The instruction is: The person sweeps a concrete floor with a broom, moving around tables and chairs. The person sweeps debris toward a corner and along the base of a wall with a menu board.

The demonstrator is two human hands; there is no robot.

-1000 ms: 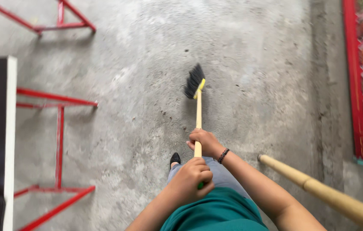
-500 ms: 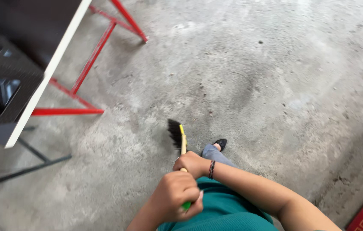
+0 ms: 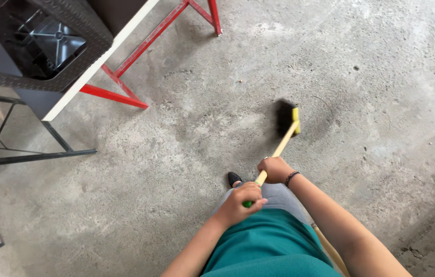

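I hold a broom (image 3: 285, 137) with a wooden handle, a yellow head and black bristles that rest on the grey concrete floor (image 3: 381, 92) ahead of me. My right hand (image 3: 276, 169), wearing a dark bracelet, grips the handle lower down. My left hand (image 3: 241, 201) is closed around the green top end of the handle, close to my teal shirt. One black shoe (image 3: 234, 178) shows just left of the hands.
A table with a white edge and red metal legs (image 3: 125, 77) stands at the upper left, with a dark woven chair (image 3: 37, 46) beneath it. A black metal frame (image 3: 27, 149) sits at left. Another wooden stick (image 3: 330, 251) pokes out by my right side.
The view has swung and the broom head has moved out to the right and farther from me. Both hands keep their grip on the handle.
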